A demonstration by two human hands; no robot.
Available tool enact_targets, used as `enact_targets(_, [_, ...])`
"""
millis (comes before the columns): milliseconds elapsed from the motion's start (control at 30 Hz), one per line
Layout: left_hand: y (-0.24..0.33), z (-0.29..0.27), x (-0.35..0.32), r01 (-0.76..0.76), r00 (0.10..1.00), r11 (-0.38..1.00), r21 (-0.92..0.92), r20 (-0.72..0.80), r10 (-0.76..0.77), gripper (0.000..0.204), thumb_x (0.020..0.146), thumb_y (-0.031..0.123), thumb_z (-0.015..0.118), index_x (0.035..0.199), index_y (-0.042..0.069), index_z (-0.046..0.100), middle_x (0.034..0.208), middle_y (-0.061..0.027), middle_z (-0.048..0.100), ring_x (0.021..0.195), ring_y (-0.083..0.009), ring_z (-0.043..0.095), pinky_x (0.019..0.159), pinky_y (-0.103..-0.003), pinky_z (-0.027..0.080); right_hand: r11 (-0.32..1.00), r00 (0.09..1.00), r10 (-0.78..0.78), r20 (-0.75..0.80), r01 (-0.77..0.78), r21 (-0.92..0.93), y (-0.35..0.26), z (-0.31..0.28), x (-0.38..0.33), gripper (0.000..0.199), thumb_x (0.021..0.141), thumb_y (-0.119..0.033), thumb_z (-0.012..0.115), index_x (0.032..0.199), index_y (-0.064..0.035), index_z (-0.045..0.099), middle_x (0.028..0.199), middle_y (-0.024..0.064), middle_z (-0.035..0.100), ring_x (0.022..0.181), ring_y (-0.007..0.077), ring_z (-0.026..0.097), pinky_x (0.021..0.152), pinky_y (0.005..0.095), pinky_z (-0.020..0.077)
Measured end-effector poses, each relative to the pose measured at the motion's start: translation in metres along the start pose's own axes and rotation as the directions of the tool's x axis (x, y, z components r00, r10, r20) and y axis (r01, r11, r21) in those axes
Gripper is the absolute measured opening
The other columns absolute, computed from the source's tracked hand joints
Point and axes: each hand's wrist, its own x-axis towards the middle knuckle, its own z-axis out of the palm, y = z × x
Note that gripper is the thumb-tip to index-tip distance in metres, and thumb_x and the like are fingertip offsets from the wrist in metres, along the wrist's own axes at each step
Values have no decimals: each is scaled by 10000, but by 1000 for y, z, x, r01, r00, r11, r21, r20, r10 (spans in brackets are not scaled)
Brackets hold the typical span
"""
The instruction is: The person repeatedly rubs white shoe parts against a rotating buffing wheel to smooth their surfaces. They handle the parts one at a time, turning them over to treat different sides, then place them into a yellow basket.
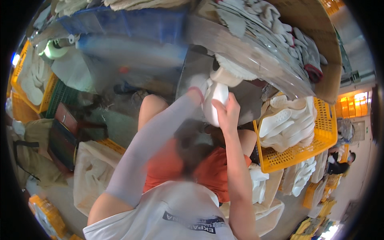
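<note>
A smooth white shoe, seemingly a moulded clog (218, 97), is held between my two hands in front of my knees. My left hand (201, 86), in a pale glove with a pink cuff, grips its far left side; its fingers are partly blurred. My bare right hand (227, 113) is wrapped round the near right side, thumb on top. Just beyond the shoe is a fluffy white buffing wheel (237, 69) with a pale hub. The shoe's far end meets or overlaps the hub; whether they touch I cannot tell.
At right stands a yellow crate (298, 158) full of white clogs (286, 120). A cardboard box (330, 60) of gloves (272, 32) rises behind a clear plastic sheet. Another yellow crate (47, 94) sits far left, near a blue bin (132, 24). Cloth-lined containers flank my legs.
</note>
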Motion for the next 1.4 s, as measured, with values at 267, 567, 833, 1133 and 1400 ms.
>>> enact_targets(267, [-56,59,7,-281,956,805,-522,-223,190,480,1069,522,442,1034,92,652,852,-94,679,750,-270,679,690,-420,594,903,984,-103,148,155,-400,-2,-26,-86,251,915,-58,668,1129,9,554,843,274,659,772,479,685,660,525,545])
enact_targets(567, [-77,67,56,-314,929,715,-625,-356,97,312,1039,336,523,1056,75,692,990,-112,714,878,-265,675,783,-404,526,874,934,-289,-212,167,-456,47,41,42,192,946,-109,704,1044,18,598,794,269,670,727,468,675,641,511,533])
enact_targets(833, [-38,31,60,103,944,747,-657,302,135,343,1042,272,541,1268,38,648,1123,-146,737,1013,-290,706,881,-421,579,990,976,-134,171,141,-29,37,7,44,610,862,-171,794,1402,-4,562,1159,198,695,1007,247,693,831,381,553])
enact_targets(1133, [-21,4,-21,-3,984,507,-862,-93,-152,404,1107,385,458,1219,33,620,1111,-124,701,973,-241,682,898,-397,557,684,808,419,414,-581,442,19,-68,-73,670,780,-32,793,1403,32,556,1263,141,680,1249,238,612,1024,352,506])
enact_targets(1400, [8,-2,-13,2,995,435,-900,-42,-92,583,1072,530,501,1419,66,571,1309,-98,663,1172,-248,640,1074,-374,498,770,933,254,254,-354,530,43,-26,-2,521,894,-212,779,1294,90,638,1158,135,720,967,178,684,835,355,552])
